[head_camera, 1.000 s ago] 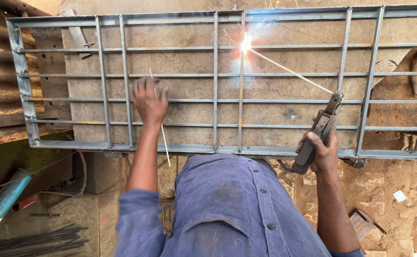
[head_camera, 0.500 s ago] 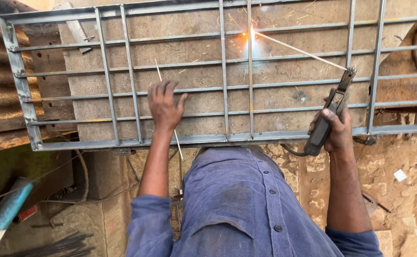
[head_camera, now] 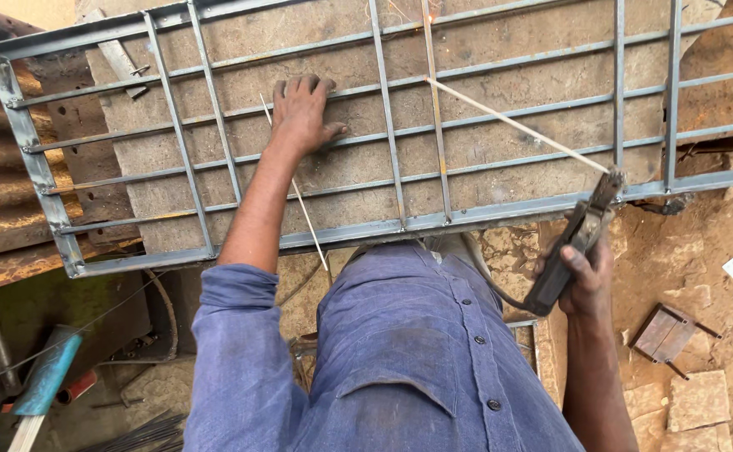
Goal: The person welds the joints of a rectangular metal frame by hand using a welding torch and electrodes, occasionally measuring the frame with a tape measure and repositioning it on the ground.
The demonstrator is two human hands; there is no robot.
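Grille (head_camera: 216, 159) lay under the flat, open left hand (head_camera: 304, 113); the right hand (head_camera: 584, 276) gripped the rod holder (head_camera: 571, 247) below it. Sparks might burn those bare fingers.

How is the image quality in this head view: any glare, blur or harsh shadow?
Head view: soft, even daylight, no hard shadows; a small bright spark glow at the top edge, without washing out the metal grille; left hand, right hand and welding rod are sharp; straight bars bow slightly, a wide-lens effect.
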